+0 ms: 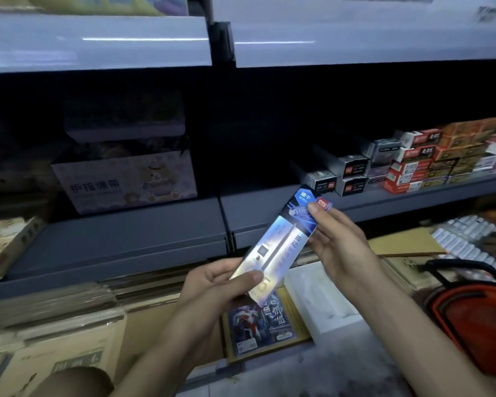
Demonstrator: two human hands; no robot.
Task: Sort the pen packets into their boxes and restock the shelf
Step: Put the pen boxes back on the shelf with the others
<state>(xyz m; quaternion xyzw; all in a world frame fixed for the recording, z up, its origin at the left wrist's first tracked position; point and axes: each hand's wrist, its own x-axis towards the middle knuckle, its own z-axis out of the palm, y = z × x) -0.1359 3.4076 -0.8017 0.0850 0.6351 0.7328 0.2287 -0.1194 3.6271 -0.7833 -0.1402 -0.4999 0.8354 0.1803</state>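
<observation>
Left hand (212, 285) and right hand (338, 239) grip a pen packet (281, 245) before a shelf (126, 239); stacked boxes (413, 164) right, red basket (476, 319) below.

A red basket (473, 322) sits low at the right; a bear-printed carton (126, 181) stands at the left.

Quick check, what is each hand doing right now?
Left hand: grips the lower end of the pen packet, thumb on its front.
Right hand: pinches the packet's upper end, near the red logo.
</observation>
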